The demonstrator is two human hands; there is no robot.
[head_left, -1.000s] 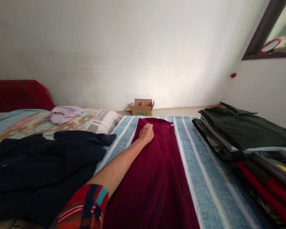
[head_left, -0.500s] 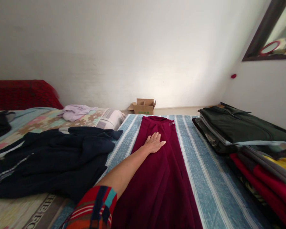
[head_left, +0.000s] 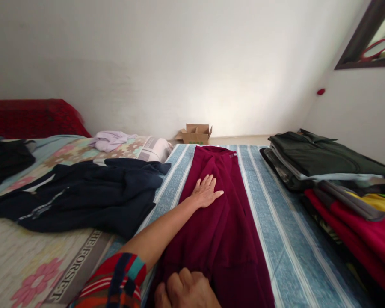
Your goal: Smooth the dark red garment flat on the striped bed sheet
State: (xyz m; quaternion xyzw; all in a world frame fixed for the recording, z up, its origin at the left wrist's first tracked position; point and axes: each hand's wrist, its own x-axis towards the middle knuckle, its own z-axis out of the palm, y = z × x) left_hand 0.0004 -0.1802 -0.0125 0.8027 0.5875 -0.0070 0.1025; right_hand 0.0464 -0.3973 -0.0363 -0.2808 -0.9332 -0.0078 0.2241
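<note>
White wall (head_left: 167, 64) fills the back of the room, and the view has dipped slightly since the last frame, so more of the floral bedsheet (head_left: 28, 261) shows at lower left, with "THE FORSET" printed along its border. On that sheet, from the left, lie a black garment (head_left: 9, 158) below a red blanket (head_left: 35, 117), then a lilac garment (head_left: 112, 141) beside a pillow (head_left: 155, 149). A navy jacket (head_left: 90, 192) sprawls in front of them, its edge reaching a blue-striped bed cover (head_left: 295, 239). Beyond the pillow, a cardboard box (head_left: 195, 134) sits on the floor by the wall.

A maroon garment (head_left: 224, 239) lies lengthwise down the middle of the striped cover. The left hand (head_left: 205, 192), its forearm bare past a red striped sleeve (head_left: 118, 278), rests open and flat on the garment, fingers spread, about where it lay half a second ago. The change is the right hand (head_left: 182, 291), absent earlier, now at the bottom edge on the garment's near end. Its fingers are curled, knuckles up; whether it grips the cloth, I cannot tell.

Farther right sit folded stacks: dark green (head_left: 314, 158) above, red (head_left: 362, 235) in front.
</note>
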